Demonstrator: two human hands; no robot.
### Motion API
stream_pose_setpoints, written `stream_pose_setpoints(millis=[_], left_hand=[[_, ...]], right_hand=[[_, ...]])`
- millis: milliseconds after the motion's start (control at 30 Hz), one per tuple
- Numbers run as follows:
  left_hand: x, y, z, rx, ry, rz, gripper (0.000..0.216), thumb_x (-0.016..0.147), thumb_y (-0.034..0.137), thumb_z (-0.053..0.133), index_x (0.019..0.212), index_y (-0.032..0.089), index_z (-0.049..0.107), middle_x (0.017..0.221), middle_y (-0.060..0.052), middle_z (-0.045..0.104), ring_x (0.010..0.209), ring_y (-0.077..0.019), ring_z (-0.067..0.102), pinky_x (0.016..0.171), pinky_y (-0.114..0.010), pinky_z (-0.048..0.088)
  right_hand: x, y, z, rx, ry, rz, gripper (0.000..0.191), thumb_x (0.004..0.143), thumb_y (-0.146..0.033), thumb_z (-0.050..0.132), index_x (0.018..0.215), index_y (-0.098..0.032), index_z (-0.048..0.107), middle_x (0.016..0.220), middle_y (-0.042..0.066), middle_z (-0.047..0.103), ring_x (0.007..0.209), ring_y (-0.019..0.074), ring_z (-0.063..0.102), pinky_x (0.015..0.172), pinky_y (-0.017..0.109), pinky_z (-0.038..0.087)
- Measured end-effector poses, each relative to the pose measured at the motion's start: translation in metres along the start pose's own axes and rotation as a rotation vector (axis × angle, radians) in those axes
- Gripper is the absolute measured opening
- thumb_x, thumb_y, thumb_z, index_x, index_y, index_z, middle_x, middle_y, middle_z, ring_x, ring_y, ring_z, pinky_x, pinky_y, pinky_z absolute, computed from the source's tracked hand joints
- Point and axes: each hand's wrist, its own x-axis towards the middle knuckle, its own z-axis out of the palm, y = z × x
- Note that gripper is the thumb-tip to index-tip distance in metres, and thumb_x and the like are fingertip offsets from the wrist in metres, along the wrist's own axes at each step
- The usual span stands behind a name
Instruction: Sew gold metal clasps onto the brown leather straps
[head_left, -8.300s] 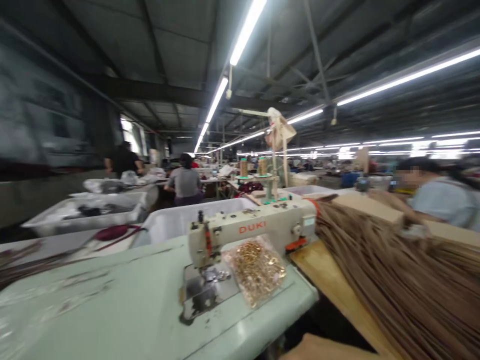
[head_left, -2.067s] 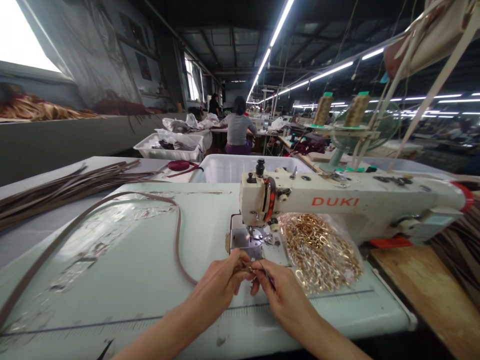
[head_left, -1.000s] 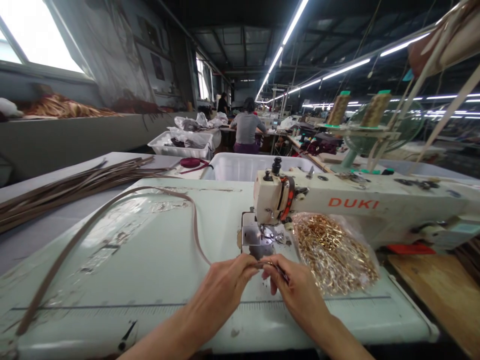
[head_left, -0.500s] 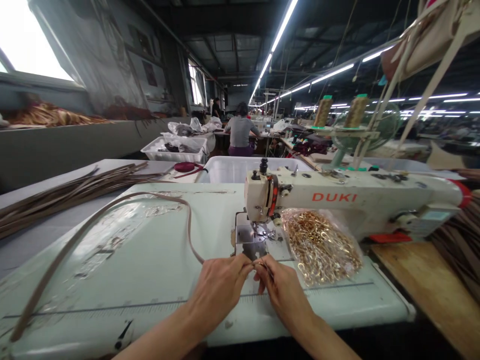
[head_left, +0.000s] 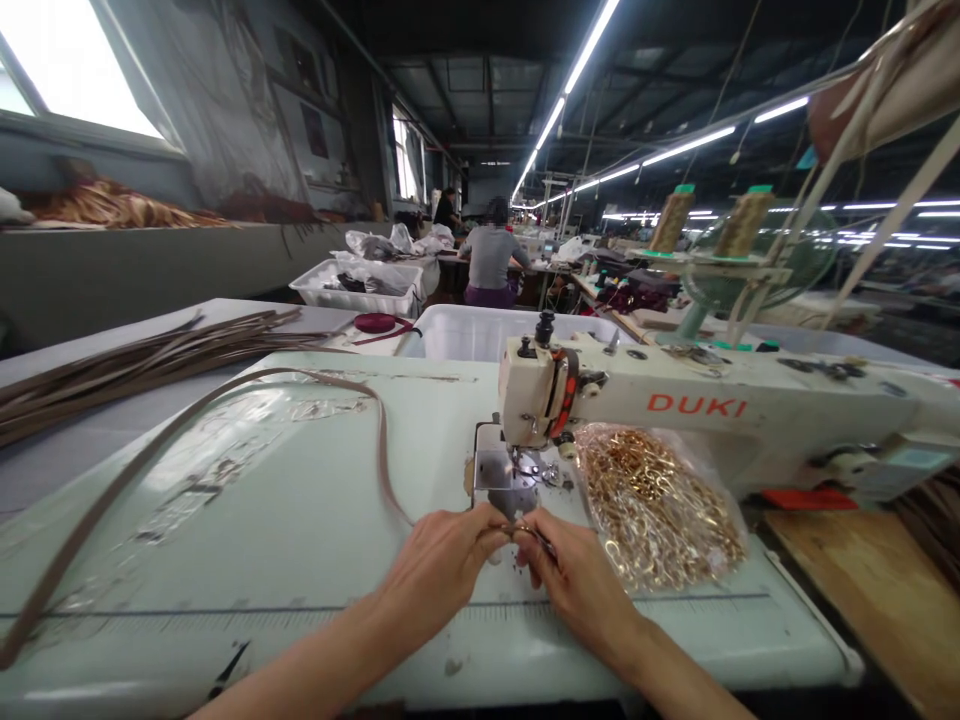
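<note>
A long, narrow brown strap (head_left: 382,450) curves across the pale green sewing table (head_left: 300,530) and runs in under my left hand (head_left: 450,560). That hand is closed, thumb and fingers pinching the strap near its end. Right against it, my right hand (head_left: 577,580) is also closed in a pinch. A small, dark, slightly shiny piece shows between its fingers, too small and covered to name. Both hands meet just in front of the needle plate (head_left: 504,470) of the sewing machine (head_left: 645,395). Beside them lies a clear bag of gold metal hooks (head_left: 660,510).
A bundle of brown straps (head_left: 150,375) lies on the side table at left. Behind the sewing table stands a white plastic bin (head_left: 465,333). Two thread cones (head_left: 671,220) stand above the machine. A person in grey (head_left: 491,262) sits farther back. A ruler line (head_left: 300,610) crosses the table front.
The view has shifted slightly, so the machine and bag appear farther right. Both hands keep their pinch, fingertips together, with the right hand turned a little.
</note>
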Motion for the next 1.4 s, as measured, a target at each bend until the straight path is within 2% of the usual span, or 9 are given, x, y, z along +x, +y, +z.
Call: stream_pose_setpoints(millis=[167, 467, 600, 700, 767, 867, 1067, 1233, 1400], left_hand=[[0.004, -0.011, -0.002, -0.042, -0.035, 0.002, 0.018, 0.093, 0.030, 0.040, 0.100, 0.028, 0.057, 0.083, 0.004, 0.068, 0.078, -0.0151, 0.063, 0.072, -0.022, 0.039], [0.018, -0.014, -0.015, -0.072, -0.119, -0.001, 0.013, 0.087, 0.028, 0.048, 0.081, 0.023, 0.059, 0.066, 0.006, 0.064, 0.064, -0.0125, 0.057, 0.061, -0.020, 0.037], [0.036, -0.016, -0.024, -0.030, -0.248, 0.112, 0.014, 0.086, 0.025, 0.048, 0.083, 0.021, 0.061, 0.067, 0.005, 0.066, 0.066, -0.0122, 0.059, 0.073, -0.022, 0.039], [0.061, -0.022, -0.026, 0.141, -0.308, 0.225, 0.014, 0.084, 0.023, 0.050, 0.083, 0.021, 0.064, 0.074, 0.004, 0.068, 0.074, -0.0136, 0.059, 0.087, -0.026, 0.035], [0.076, -0.027, -0.025, 0.238, -0.316, 0.241, 0.014, 0.082, 0.025, 0.052, 0.082, 0.022, 0.066, 0.074, 0.003, 0.067, 0.076, -0.0157, 0.059, 0.086, -0.028, 0.036], [0.092, -0.032, -0.023, 0.281, -0.312, 0.231, 0.015, 0.081, 0.026, 0.053, 0.083, 0.023, 0.067, 0.071, 0.002, 0.066, 0.078, -0.0177, 0.058, 0.084, -0.029, 0.036], [0.104, -0.028, -0.020, 0.330, -0.318, 0.250, 0.010, 0.076, 0.022, 0.056, 0.077, 0.023, 0.066, 0.072, 0.001, 0.065, 0.084, -0.0193, 0.056, 0.086, -0.033, 0.034], [0.109, -0.033, -0.017, 0.384, -0.229, 0.264, 0.004, 0.072, 0.023, 0.063, 0.070, 0.021, 0.065, 0.078, -0.002, 0.063, 0.093, -0.0246, 0.053, 0.087, -0.040, 0.032], [0.090, -0.042, -0.013, 0.360, 0.022, 0.285, 0.008, 0.079, 0.030, 0.064, 0.085, 0.028, 0.069, 0.101, -0.003, 0.058, 0.098, -0.0236, 0.049, 0.085, -0.038, 0.038]], right_hand=[[0.004, 0.004, 0.004, 0.023, -0.011, 0.002, 0.024, 0.095, -0.031, 0.039, 0.076, -0.019, 0.048, 0.061, -0.004, 0.052, 0.055, 0.0089, 0.050, 0.057, 0.019, 0.035], [0.005, 0.001, 0.011, 0.180, 0.004, 0.125, 0.029, 0.093, -0.035, 0.041, 0.072, -0.018, 0.050, 0.059, -0.004, 0.054, 0.051, 0.0084, 0.051, 0.053, 0.018, 0.036], [0.008, 0.004, 0.007, -0.006, 0.013, 0.168, 0.031, 0.092, -0.036, 0.043, 0.068, -0.018, 0.052, 0.057, -0.002, 0.058, 0.053, 0.0109, 0.053, 0.052, 0.020, 0.034], [0.017, 0.014, -0.010, -0.317, 0.051, 0.115, 0.025, 0.089, -0.032, 0.050, 0.070, -0.019, 0.058, 0.067, 0.001, 0.063, 0.063, 0.0143, 0.056, 0.058, 0.023, 0.035], [0.026, 0.023, -0.022, -0.422, 0.071, 0.057, 0.015, 0.087, -0.029, 0.053, 0.080, -0.021, 0.063, 0.078, 0.001, 0.065, 0.071, 0.0152, 0.058, 0.062, 0.023, 0.037], [0.039, 0.036, -0.034, -0.414, -0.013, -0.088, 0.013, 0.086, -0.025, 0.056, 0.096, -0.025, 0.064, 0.093, 0.001, 0.066, 0.083, 0.0145, 0.059, 0.072, 0.023, 0.041], [0.058, 0.053, -0.036, -0.380, -0.246, -0.331, 0.031, 0.086, -0.012, 0.051, 0.109, -0.030, 0.061, 0.109, -0.001, 0.064, 0.101, 0.0141, 0.057, 0.085, 0.024, 0.042], [0.063, 0.061, -0.032, -0.374, -0.260, -0.359, 0.029, 0.086, -0.011, 0.050, 0.108, -0.026, 0.062, 0.104, 0.002, 0.066, 0.098, 0.0152, 0.059, 0.084, 0.025, 0.044], [0.065, 0.064, -0.030, -0.333, -0.211, -0.311, 0.025, 0.086, -0.013, 0.049, 0.101, -0.025, 0.064, 0.098, 0.001, 0.066, 0.090, 0.0145, 0.060, 0.079, 0.023, 0.045]])
